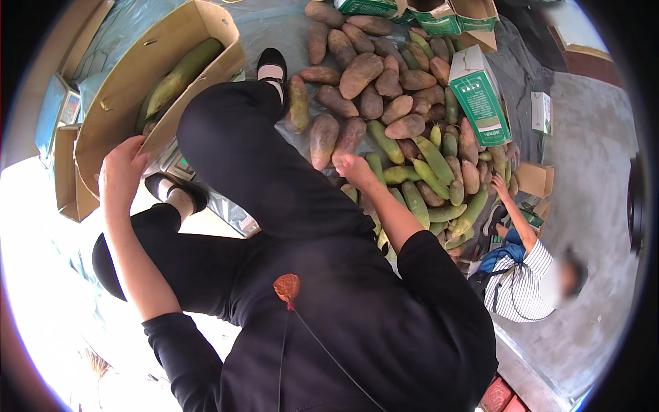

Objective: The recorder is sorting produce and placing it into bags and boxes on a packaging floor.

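My left hand is closed on the near edge of a long open cardboard box. Inside that box lies a long green gourd. Over the near side of the pile, my right hand has its fingers curled at the near end of a reddish-brown gourd. Another brown gourd lies just left of it. Around them spreads a heap of oblong gourds, several brown and several green, such as this green gourd. My right fingertips are partly hidden.
A green and white carton stands on the pile's right side. More open cartons are at the back. At the right, another person in a striped shirt reaches a hand to the pile. A scale-like device sits beside my box.
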`<move>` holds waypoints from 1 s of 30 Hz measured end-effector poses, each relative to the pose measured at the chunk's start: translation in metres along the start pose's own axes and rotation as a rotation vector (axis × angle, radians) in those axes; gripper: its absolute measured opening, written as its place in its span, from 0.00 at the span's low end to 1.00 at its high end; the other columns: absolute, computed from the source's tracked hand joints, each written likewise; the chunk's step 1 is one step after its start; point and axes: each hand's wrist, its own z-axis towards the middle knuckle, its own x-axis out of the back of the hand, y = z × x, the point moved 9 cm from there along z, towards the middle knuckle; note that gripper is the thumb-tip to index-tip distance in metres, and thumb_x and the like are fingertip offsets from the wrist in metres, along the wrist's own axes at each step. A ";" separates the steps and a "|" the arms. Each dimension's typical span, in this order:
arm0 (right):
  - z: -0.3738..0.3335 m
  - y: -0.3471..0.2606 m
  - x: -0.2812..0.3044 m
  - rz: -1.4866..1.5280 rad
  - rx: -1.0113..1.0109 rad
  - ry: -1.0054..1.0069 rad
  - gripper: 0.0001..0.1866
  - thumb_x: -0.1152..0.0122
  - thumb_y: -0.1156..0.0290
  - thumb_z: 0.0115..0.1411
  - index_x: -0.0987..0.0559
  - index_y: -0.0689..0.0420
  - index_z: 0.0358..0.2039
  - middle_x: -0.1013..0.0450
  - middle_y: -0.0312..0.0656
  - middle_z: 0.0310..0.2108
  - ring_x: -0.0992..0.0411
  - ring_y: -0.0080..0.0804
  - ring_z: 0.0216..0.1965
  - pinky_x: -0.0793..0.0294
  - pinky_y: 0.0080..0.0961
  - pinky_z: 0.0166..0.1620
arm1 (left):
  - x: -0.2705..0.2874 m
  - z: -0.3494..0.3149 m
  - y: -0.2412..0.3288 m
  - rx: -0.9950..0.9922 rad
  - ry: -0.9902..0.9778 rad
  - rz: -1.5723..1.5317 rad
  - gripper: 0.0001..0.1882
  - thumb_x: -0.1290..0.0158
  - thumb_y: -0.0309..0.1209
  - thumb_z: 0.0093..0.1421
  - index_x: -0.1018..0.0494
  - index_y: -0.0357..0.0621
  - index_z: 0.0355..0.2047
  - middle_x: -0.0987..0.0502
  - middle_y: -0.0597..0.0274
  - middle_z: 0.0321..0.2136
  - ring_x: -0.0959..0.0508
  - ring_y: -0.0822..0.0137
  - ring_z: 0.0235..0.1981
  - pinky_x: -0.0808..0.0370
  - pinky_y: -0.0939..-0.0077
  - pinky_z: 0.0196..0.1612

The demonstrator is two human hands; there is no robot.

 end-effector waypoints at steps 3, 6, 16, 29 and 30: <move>0.000 0.007 0.013 0.026 -0.024 0.058 0.16 0.41 0.71 0.52 0.23 0.62 0.42 0.24 0.42 0.31 0.27 0.28 0.32 0.28 0.24 0.37 | -0.001 0.002 -0.003 -0.004 -0.010 0.006 0.19 0.48 0.30 0.51 0.26 0.43 0.45 0.21 0.53 0.39 0.22 0.55 0.42 0.29 0.67 0.46; -0.001 0.021 0.036 -0.004 -0.050 0.152 0.15 0.41 0.72 0.51 0.23 0.61 0.41 0.24 0.44 0.31 0.26 0.31 0.31 0.28 0.26 0.36 | -0.002 0.004 -0.002 -0.010 -0.019 0.004 0.19 0.49 0.30 0.51 0.26 0.43 0.46 0.21 0.54 0.40 0.22 0.57 0.43 0.29 0.68 0.47; -0.010 0.102 0.146 -0.475 -0.246 0.410 0.15 0.36 0.68 0.51 0.23 0.54 0.40 0.25 0.51 0.37 0.27 0.48 0.40 0.27 0.38 0.45 | -0.010 0.011 -0.021 0.016 -0.048 -0.076 0.19 0.46 0.29 0.52 0.26 0.41 0.46 0.21 0.51 0.40 0.21 0.58 0.42 0.28 0.69 0.46; -0.057 0.056 0.238 -1.122 -0.501 0.585 0.11 0.46 0.66 0.57 0.26 0.45 0.42 0.31 0.37 0.43 0.31 0.36 0.48 0.25 0.42 0.42 | -0.004 0.006 -0.012 -0.026 -0.021 -0.070 0.19 0.46 0.32 0.49 0.25 0.42 0.43 0.21 0.50 0.36 0.21 0.57 0.39 0.28 0.69 0.43; -0.062 0.069 0.248 -1.081 -0.585 0.570 0.12 0.48 0.67 0.58 0.28 0.45 0.43 0.31 0.37 0.44 0.31 0.37 0.49 0.25 0.43 0.43 | -0.003 0.006 -0.011 -0.025 -0.030 -0.075 0.19 0.46 0.32 0.49 0.25 0.42 0.43 0.21 0.50 0.35 0.21 0.56 0.38 0.28 0.68 0.43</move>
